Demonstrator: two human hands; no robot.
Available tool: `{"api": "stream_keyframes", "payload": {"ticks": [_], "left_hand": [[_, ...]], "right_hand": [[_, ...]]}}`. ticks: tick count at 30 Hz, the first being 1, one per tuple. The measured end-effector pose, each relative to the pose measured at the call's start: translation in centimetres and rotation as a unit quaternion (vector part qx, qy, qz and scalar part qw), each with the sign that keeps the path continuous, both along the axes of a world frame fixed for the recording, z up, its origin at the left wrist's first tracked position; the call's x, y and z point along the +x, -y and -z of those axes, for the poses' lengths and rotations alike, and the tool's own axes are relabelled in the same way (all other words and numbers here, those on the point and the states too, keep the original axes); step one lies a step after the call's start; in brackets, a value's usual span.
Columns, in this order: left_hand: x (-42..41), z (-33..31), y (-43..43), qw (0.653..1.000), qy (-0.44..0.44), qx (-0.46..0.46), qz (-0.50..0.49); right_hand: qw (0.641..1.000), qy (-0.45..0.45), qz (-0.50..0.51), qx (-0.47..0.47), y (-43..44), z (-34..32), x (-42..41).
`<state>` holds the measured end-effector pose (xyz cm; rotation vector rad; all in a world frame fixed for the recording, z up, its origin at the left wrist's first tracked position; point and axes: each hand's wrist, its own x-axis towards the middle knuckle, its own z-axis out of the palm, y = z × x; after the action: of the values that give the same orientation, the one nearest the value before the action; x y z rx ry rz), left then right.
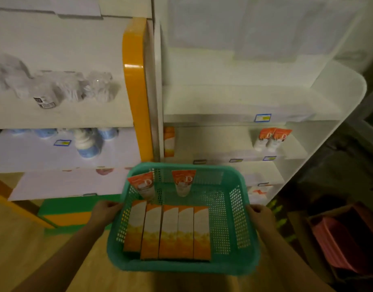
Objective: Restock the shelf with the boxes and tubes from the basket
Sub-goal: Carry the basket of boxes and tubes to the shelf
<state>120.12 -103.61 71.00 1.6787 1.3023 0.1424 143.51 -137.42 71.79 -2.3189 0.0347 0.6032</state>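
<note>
I hold a green perforated basket (pixel 240 209) in front of me by both side rims. My left hand (pixel 104 211) grips its left rim and my right hand (pixel 260 216) grips its right rim. Several orange-and-white boxes (pixel 173 230) lie side by side on the basket floor. Two orange-and-white tubes stand cap down against the far wall, one tilted at the left (pixel 144 186) and one near the middle (pixel 183 182). On the white shelf (pixel 223 152) ahead stand two matching tubes (pixel 272 139) at the right and an orange box (pixel 169 141) at the left.
To the left is a yellow-framed shelf unit (pixel 135 85) with clear wrapped items (pixel 61 87) above and blue-and-white bottles (pixel 88 142) below. Price tags (pixel 263 117) sit on the shelf edges. A pink basin in a cardboard box (pixel 337 243) stands on the floor at the right.
</note>
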Motion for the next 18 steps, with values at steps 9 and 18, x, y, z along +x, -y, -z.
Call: {"api": "stream_keyframes", "payload": {"ticks": [9,18], "left_hand": [[5.9,5.9,6.9,0.998,-0.011,-0.002,-0.056],[11.5,17.4,9.5,0.997,-0.068,-0.004,-0.044]], "right_hand": [[0.997,-0.046,-0.022,0.052,3.8,4.3,8.2],[0.998,-0.042,0.003,0.052,5.8,16.4,13.0]]}}
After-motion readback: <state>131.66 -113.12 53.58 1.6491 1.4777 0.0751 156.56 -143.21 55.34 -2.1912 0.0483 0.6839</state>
